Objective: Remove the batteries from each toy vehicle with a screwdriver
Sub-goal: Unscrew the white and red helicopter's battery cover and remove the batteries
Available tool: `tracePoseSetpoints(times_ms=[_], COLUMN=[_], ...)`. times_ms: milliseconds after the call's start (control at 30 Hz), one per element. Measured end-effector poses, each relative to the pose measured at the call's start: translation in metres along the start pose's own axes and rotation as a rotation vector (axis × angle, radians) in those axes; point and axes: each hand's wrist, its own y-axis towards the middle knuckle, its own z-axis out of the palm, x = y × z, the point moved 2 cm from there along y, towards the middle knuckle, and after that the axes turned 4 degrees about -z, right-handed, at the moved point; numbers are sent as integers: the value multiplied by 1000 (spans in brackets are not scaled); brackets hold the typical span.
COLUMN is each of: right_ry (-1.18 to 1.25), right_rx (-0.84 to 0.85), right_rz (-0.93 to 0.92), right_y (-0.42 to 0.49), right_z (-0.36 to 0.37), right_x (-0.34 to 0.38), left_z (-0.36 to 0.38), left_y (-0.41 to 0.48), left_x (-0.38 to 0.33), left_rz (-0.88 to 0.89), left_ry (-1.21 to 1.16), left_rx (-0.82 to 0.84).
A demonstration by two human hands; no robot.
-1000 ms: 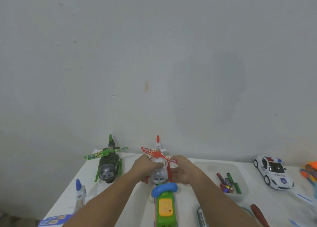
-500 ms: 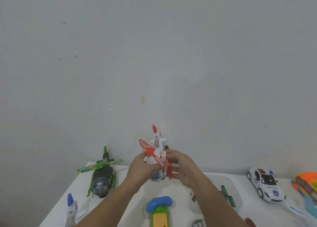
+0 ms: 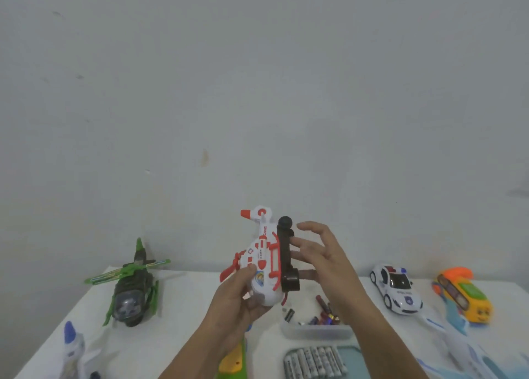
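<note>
Left hand (image 3: pixel 235 297) grips white-red helicopter (image 3: pixel 261 257); its lettering blurred, unreadable.

The left hand (image 3: pixel 237 295) covers the nose of the red-and-white toy helicopter (image 3: pixel 263 261). The left forearm (image 3: pixel 197 347) hides most of the green toy phone (image 3: pixel 232 363), which the bottom edge cuts off, as it does the pack of batteries (image 3: pixel 312 361) and the blurred blue-nosed toy plane (image 3: pixel 73 353). Labels on the loose batteries (image 3: pixel 325 315) are too small to read.

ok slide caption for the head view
Left hand grips a red-and-white toy helicopter sideways above the table, right hand open beside its dark base.
</note>
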Motion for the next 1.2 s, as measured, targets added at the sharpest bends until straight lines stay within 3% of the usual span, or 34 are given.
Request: tracePoseSetpoints(times_ms=[133, 300, 433, 767, 933, 1200], right_ry=[-51, -75, -187, -410, -536, -608], right_rx=[-31, -16, -131, -270, -303, -293], right_rz=[34, 89, 27, -133, -255, -414], right_y=[-10, -20, -27, -52, -62, -80], right_z=[-27, -50, -65, -81, -77, -63], right_x=[-6, -14, -21, -38, -43, -47], left_z=[14, 43, 59, 91, 93, 91], left_y=[1, 5, 4, -14, -21, -28], left_x=[24, 52, 70, 86, 82, 66], left_rz=[-59, -77, -86, -66, -171, 12], left_ry=[-187, -246, -182, -58, -59, 217], left_rx=[43, 53, 58, -177, -104, -1])
